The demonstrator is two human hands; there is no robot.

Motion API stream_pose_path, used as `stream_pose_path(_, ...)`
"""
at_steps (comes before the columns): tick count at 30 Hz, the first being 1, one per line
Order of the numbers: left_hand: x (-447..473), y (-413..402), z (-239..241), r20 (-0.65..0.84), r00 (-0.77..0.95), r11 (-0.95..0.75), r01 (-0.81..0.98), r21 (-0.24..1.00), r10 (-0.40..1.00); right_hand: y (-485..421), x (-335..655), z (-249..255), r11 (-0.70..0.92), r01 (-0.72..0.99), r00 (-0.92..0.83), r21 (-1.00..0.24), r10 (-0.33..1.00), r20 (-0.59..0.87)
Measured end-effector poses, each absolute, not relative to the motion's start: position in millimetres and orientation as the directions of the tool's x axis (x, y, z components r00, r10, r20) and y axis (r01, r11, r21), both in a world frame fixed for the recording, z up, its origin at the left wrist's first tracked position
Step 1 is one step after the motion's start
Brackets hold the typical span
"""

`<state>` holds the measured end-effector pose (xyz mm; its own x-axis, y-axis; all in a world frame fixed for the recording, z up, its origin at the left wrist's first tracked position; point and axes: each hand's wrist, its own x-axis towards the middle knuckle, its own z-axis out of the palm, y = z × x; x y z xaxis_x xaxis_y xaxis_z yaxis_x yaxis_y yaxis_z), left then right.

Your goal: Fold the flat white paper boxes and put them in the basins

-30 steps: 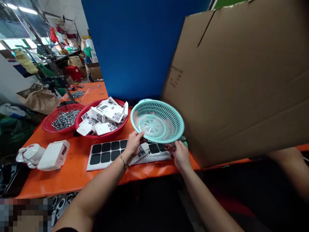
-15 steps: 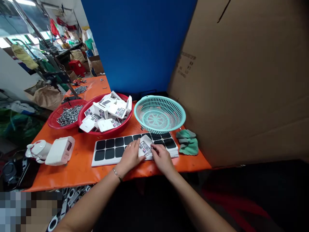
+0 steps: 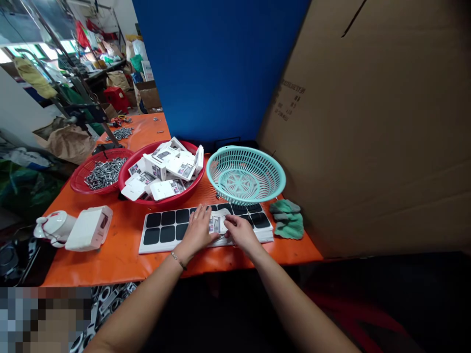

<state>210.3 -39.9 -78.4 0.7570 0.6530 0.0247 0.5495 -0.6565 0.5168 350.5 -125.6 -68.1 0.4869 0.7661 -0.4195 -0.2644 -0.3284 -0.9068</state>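
**A:** From the head camera, where do the hands sit?

**B:** Both rest on the sheet of black pads (image 3: 167, 226) at the near edge of the orange table (image 3: 121, 255). The left hand (image 3: 196, 231) lies flat with fingers spread, its fingertips against a small white printed box (image 3: 216, 224). The right hand (image 3: 239, 233) pinches the same box from the other side, fingers curled narrowly round it. The box lies on the sheet, between the two hands.

**A:** What crowds them?

**B:** Just beyond the sheet stands the teal basket (image 3: 246, 175), upright, its rim overhanging the sheet's far edge. To its left, touching or nearly so, the red bowl of white boxes (image 3: 162, 171), then a red bowl of screws (image 3: 103, 172). A green cloth (image 3: 287, 219) lies just right of the sheet.

**A:** And open room?

**B:** Little on the right: a big cardboard box (image 3: 368, 127) walls off that side, close behind the cloth. On the left there is bare orange tabletop between the sheet and a white device (image 3: 88, 228). The table's front edge runs just under the wrists.
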Motion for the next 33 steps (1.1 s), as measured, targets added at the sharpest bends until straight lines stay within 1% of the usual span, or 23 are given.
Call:
stream_pose_path(2, 209.7, -31.0, -78.2, 0.005, 0.776, -0.669, 0.541, 0.51, 0.631, -126.9, 352.2, -59.5, -0.346, -0.363, 0.427, -0.865, 0.764, -0.485)
stream_pose_path(5, 208.5, -25.8, -78.5, 0.014, 0.793, -0.689, 0.521, 0.503, 0.61, -126.8, 356.4, -46.4, -0.356, -0.481, 0.338, -0.801, 0.767, -0.545)
stream_pose_path(10, 203.2, -33.5, -78.7, 0.079, 0.789, -0.719, 0.508, 0.474, 0.61, -120.8, 361.7, -35.8, -0.357, -0.566, 0.249, -0.743, 0.786, -0.566)
stream_pose_path(14, 197.4, -42.1, -75.9, 0.166, 0.8, -0.773, 0.469, 0.427, 0.577, -120.0, 353.6, -36.8, -0.36, -0.548, 0.207, -0.755, 0.816, -0.539)
stream_pose_path(17, 196.0, -46.6, -69.9, 0.278, 0.839, -0.869, 0.381, 0.315, 0.469, -124.3, 341.0, -38.6, -0.308, -0.524, 0.244, -0.794, 0.839, -0.487)
stream_pose_path(19, 196.3, -49.4, -60.5, 0.32, 0.86, -0.912, 0.332, 0.241, 0.398, -129.1, 334.6, -36.4, -0.256, -0.521, 0.269, -0.814, 0.856, -0.442)
stream_pose_path(21, 196.0, -53.1, -45.6, 0.305, 0.876, -0.923, 0.32, 0.211, 0.374, -135.4, 332.2, -29.1, -0.215, -0.525, 0.268, -0.823, 0.876, -0.4)
stream_pose_path(23, 194.0, -58.2, -27.7, 0.259, 0.888, -0.92, 0.333, 0.209, 0.38, -142.8, 333.6, -16.9, -0.195, -0.526, 0.241, -0.828, 0.899, -0.366)
stream_pose_path(24, 192.1, -60.9, -18.9, 0.23, 0.894, -0.915, 0.337, 0.221, 0.385, -146.6, 334.9, -9.7, -0.194, -0.526, 0.223, -0.828, 0.908, -0.354)
stream_pose_path(26, 187.2, -66.4, -3.8, 0.156, 0.913, -0.9, 0.323, 0.292, 0.378, -153.7, 336.6, 4.7, -0.189, -0.504, 0.188, -0.843, 0.928, -0.321)
stream_pose_path(28, 181.7, -71.0, 6.5, 0.084, 0.93, -0.865, 0.294, 0.407, 0.357, -159.9, 335.2, 16.7, -0.168, -0.44, 0.158, -0.882, 0.952, -0.261)
stream_pose_path(30, 177.6, -74.8, 12.7, 0.056, 0.93, -0.795, 0.278, 0.539, 0.364, -165.2, 329.8, 24.6, -0.13, -0.362, 0.139, -0.923, 0.972, -0.191)
stream_pose_path(31, 176.4, -76.5, 14.8, 0.059, 0.921, -0.743, 0.272, 0.612, 0.386, -167.7, 326.1, 27.0, -0.1, -0.327, 0.154, -0.94, 0.975, -0.158)
stream_pose_path(32, 175.9, -78.4, 16.5, 0.076, 0.903, -0.676, 0.259, 0.689, 0.424, -170.2, 322.3, 28.4, -0.056, -0.288, 0.207, -0.956, 0.971, -0.119)
stream_pose_path(33, 175.8, -80.7, 17.7, 0.095, 0.875, -0.594, 0.24, 0.768, 0.475, -172.6, 318.9, 29.1, 0.005, -0.234, 0.296, -0.972, 0.953, -0.067)
